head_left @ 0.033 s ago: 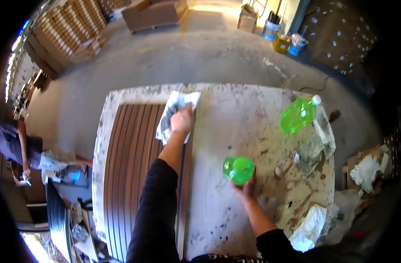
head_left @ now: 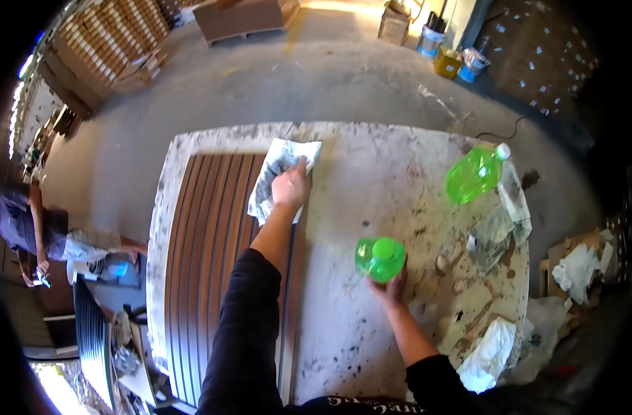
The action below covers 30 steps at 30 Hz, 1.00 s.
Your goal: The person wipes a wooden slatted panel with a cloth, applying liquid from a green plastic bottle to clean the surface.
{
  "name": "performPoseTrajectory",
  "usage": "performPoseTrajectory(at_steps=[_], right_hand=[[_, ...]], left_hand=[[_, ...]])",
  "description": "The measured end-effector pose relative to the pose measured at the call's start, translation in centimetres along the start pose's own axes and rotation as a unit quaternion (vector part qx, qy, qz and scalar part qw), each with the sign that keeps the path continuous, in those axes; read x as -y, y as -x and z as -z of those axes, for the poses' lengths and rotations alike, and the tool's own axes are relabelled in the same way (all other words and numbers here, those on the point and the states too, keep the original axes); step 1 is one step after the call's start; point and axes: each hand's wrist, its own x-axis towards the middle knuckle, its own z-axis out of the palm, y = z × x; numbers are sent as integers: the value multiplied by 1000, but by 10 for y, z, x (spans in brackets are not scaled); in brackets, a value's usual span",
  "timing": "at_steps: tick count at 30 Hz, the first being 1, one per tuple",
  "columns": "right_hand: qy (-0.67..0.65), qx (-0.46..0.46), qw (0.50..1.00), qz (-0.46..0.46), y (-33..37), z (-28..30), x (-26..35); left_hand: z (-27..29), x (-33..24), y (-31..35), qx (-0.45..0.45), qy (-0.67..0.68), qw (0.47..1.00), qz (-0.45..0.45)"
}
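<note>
My left hand (head_left: 291, 187) presses a white, grey-smudged cloth (head_left: 266, 182) onto the far right end of a brown slatted panel (head_left: 209, 256), its fingers bent on the fabric. Part of the cloth reaches past the panel's right edge, over the worktable (head_left: 330, 304). To the right, my right hand (head_left: 391, 287) is closed round the near side of a green plastic bottle (head_left: 368, 256) with a green cap. Some of its fingers are hidden by the bottle. A larger bottle of green liquid (head_left: 471, 176) with a white cap is at the table's far right.
Crumpled clear plastic (head_left: 489, 242) and a white cloth (head_left: 489, 356) are along the table's right side. Cardboard scraps (head_left: 561, 266) are beyond that edge. At the left another person (head_left: 36, 225) holds a small object. Buckets (head_left: 431, 43) stand at the far right.
The view has tilted slightly, so the table sits a little higher in it. Both hands keep their holds, with hardly any movement over the table.
</note>
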Motion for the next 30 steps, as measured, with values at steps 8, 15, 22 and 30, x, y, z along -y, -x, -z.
performPoseTrajectory(at_steps=[8, 15, 22, 30], right_hand=[[-150, -32, 982, -110, -26, 1, 28], [-149, -11, 982, -112, -38, 7, 50], [-163, -49, 982, -84, -35, 4, 49], [-107, -14, 989, -99, -26, 0, 32]], left_hand=[[98, -19, 331, 60, -13, 998, -33], [209, -90, 598, 120, -38, 985, 120], [182, -80, 540, 91, -22, 992, 88], [107, -25, 312, 73, -22, 997, -33]])
